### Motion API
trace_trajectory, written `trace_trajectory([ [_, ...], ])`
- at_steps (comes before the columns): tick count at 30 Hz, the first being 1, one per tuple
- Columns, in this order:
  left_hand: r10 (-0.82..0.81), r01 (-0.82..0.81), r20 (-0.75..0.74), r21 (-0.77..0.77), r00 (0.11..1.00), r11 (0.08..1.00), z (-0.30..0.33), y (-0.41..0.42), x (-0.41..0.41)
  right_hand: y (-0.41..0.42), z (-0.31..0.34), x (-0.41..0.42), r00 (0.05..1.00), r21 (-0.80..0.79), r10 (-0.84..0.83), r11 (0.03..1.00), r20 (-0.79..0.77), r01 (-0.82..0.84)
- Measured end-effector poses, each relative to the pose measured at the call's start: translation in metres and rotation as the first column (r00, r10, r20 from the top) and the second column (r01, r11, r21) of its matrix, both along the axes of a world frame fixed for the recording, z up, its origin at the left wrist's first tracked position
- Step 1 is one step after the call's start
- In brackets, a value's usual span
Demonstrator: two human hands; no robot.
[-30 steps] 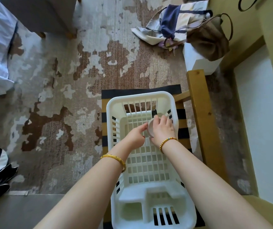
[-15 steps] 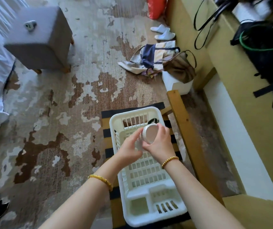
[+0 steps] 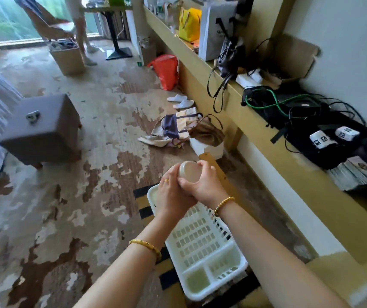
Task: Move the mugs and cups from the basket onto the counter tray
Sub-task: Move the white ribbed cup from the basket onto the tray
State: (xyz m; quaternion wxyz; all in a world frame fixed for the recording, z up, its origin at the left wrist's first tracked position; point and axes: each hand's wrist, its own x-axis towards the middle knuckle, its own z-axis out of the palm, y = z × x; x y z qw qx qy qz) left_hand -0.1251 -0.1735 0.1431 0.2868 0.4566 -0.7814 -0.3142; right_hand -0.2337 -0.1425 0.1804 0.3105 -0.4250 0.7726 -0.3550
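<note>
A pale cup is held above the far end of the white plastic basket. My right hand grips it from the right, fingers curled over its top. My left hand wraps it from the left and below; a ring shows on one finger. The basket lies on a striped chair seat and what shows of its inside holds nothing; its far end is hidden behind my hands. No tray is in view.
A long yellow counter runs along the right, crowded with black cables, bags and boxes. A grey stool stands left. Bags, slippers and a red bag lie on the floor. A person's legs stand far back.
Both hands have lifted the cup out of the basket and raised it. My view has swung up and right, bringing the counter and the far room into sight.
</note>
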Motion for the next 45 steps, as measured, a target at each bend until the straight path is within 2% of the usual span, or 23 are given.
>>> trace_trajectory([
  [3, 0.002, 0.013, -0.104, 0.144, 0.995, 0.989, 0.02, -0.003, -0.001, 0.014, 0.018, -0.012, 0.988, 0.004, 0.058, 0.998, 0.142, -0.059],
  [5, 0.014, 0.053, -0.231, 0.279, 0.973, 0.959, 0.03, -0.004, 0.001, 0.03, 0.024, -0.022, 0.97, -0.056, 0.026, 0.998, 0.24, -0.013],
  [9, -0.036, 0.205, -0.353, 0.455, 0.935, 0.866, 0.04, -0.001, -0.002, 0.062, 0.03, -0.039, 0.943, -0.09, -0.112, 0.985, 0.315, 0.147],
  [12, -0.145, 0.388, -0.438, 0.538, 0.887, 0.749, 0.053, 0.011, -0.015, 0.085, 0.035, -0.054, 0.94, -0.093, -0.153, 0.978, 0.303, 0.189],
  [17, -0.341, 0.607, -0.523, 0.51, 0.781, 0.609, 0.081, 0.046, -0.054, 0.135, 0.048, -0.081, 0.898, -0.117, -0.301, 0.928, 0.32, 0.353],
  [20, -0.476, 0.704, -0.519, 0.492, 0.71, 0.512, 0.095, 0.077, -0.078, 0.178, 0.059, -0.102, 0.906, -0.105, -0.371, 0.912, 0.204, 0.397],
  [22, -0.548, 0.751, -0.513, 0.48, 0.66, 0.454, 0.102, 0.104, -0.097, 0.217, 0.067, -0.114, 0.884, -0.129, -0.423, 0.883, 0.199, 0.451],
  [26, -0.63, 0.802, -0.501, 0.428, 0.594, 0.416, 0.113, 0.174, -0.141, 0.3, 0.072, -0.135, 0.819, -0.214, -0.555, 0.791, 0.147, 0.574],
  [28, -0.656, 0.806, -0.471, 0.402, 0.589, 0.435, 0.112, 0.212, -0.162, 0.344, 0.07, -0.144, 0.769, -0.253, -0.627, 0.73, 0.122, 0.635],
  [31, -0.678, 0.804, -0.433, 0.352, 0.594, 0.48, 0.106, 0.28, -0.191, 0.414, 0.066, -0.156, 0.679, -0.292, -0.705, 0.618, 0.206, 0.73],
  [34, -0.701, 0.83, -0.446, 0.301, 0.557, 0.469, 0.103, 0.356, -0.214, 0.487, 0.065, -0.163, 0.6, -0.316, -0.77, 0.526, 0.216, 0.789],
  [36, -0.714, 0.855, -0.471, 0.285, 0.519, 0.433, 0.101, 0.404, -0.228, 0.535, 0.066, -0.165, 0.548, -0.341, -0.819, 0.472, 0.173, 0.813],
  [40, -0.8, 0.905, -0.429, 0.263, 0.419, 0.333, 0.101, 0.488, -0.251, 0.624, 0.066, -0.168, 0.411, -0.359, -0.91, 0.366, 0.058, 0.859],
  [45, -0.919, 0.959, -0.335, 0.255, 0.207, 0.123, 0.094, 0.563, -0.271, 0.706, 0.055, -0.159, 0.242, -0.343, -0.968, 0.204, 0.07, 0.917],
])
